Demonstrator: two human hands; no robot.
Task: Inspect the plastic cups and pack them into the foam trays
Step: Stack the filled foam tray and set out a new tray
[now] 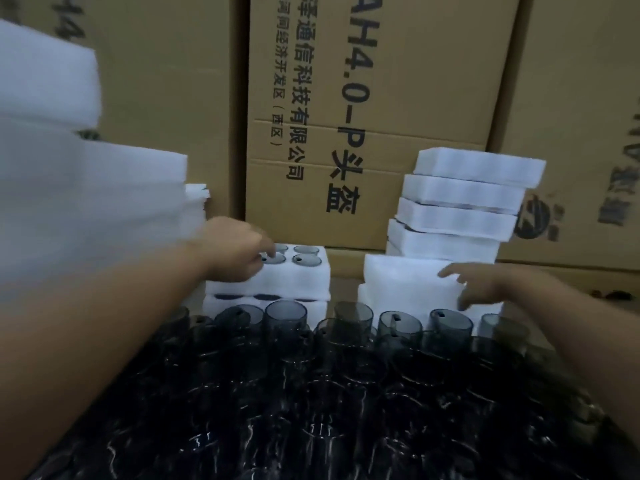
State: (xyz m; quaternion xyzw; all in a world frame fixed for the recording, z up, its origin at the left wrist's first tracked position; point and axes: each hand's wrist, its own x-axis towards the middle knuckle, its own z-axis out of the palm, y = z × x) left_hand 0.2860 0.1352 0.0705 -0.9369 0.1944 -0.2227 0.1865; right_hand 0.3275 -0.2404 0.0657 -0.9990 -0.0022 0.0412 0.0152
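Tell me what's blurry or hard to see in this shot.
Head view: the foam stack at left is smeared by motion blur; the dark cups in front sink into dim light, showing thin glints; the box print behind reads clearly.

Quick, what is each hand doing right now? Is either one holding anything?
Left hand: fingers bent down onto a cup in the foam tray; grip cannot be told.
Right hand: open, fingers spread over a plain foam block, holding nothing.
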